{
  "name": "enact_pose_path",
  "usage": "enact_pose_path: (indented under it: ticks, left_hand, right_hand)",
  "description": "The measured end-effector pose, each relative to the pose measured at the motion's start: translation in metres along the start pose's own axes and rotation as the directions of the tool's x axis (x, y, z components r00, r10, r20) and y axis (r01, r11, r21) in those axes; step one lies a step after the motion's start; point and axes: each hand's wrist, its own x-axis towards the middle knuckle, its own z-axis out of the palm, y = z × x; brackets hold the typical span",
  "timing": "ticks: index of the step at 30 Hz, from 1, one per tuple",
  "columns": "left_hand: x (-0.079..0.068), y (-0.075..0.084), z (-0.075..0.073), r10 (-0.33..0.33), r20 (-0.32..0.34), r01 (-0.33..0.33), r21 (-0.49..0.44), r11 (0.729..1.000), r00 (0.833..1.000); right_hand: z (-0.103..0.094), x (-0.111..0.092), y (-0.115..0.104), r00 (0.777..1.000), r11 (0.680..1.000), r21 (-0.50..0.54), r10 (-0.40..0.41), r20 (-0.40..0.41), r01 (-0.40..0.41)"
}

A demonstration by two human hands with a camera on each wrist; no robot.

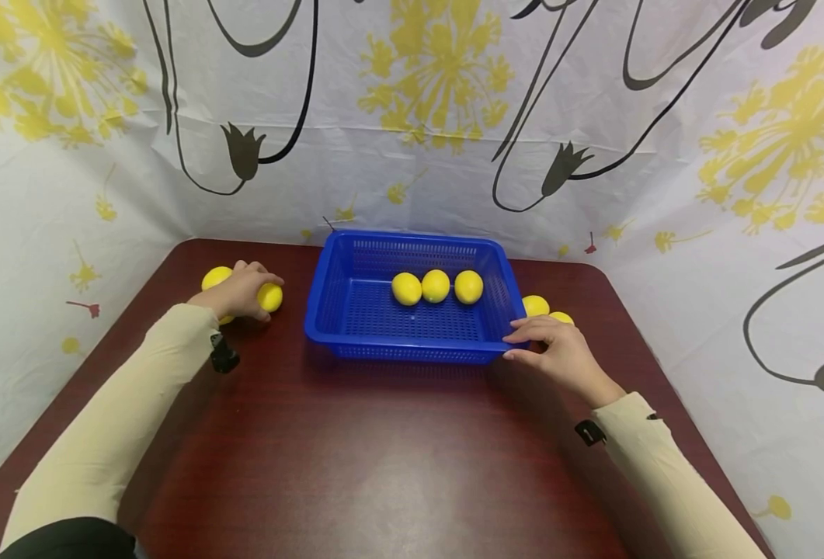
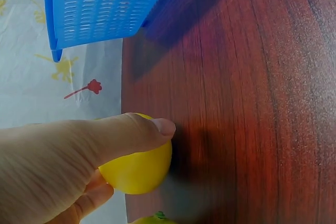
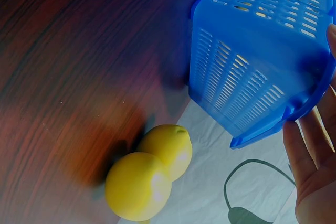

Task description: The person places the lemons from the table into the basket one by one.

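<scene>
My left hand holds a yellow lemon at the table's left side; in the left wrist view the thumb lies across this lemon, with fingers behind it. Beside that hand is another lemon, partly covered by it. A blue perforated plastic basket stands at the back middle with three lemons inside, toward its right half. My right hand grips the basket's front right corner by the rim, its fingers over the edge in the right wrist view.
Two lemons lie touching on the table just right of the basket, partly behind my right hand in the head view. The dark red wooden table meets a white flower-patterned cloth at the back and sides.
</scene>
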Motion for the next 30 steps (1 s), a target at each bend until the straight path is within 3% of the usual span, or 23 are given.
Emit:
enact_pose_path:
  ticks: [18, 30]
  left_hand:
    - [0.003, 0.001, 0.006, 0.027, -0.034, -0.027, 0.010, 1.000, 0.999]
    - [0.005, -0.002, 0.012, 0.009, -0.047, -0.009, 0.009, 1.000, 0.999]
  right_hand:
    - [0.001, -0.001, 0.001, 1.000, 1.000, 0.027, -0.008, -0.010, 0.008]
    - [0.002, -0.001, 0.003, 0.999, 0.999, 0.031, -0.025, -0.022, 0.026]
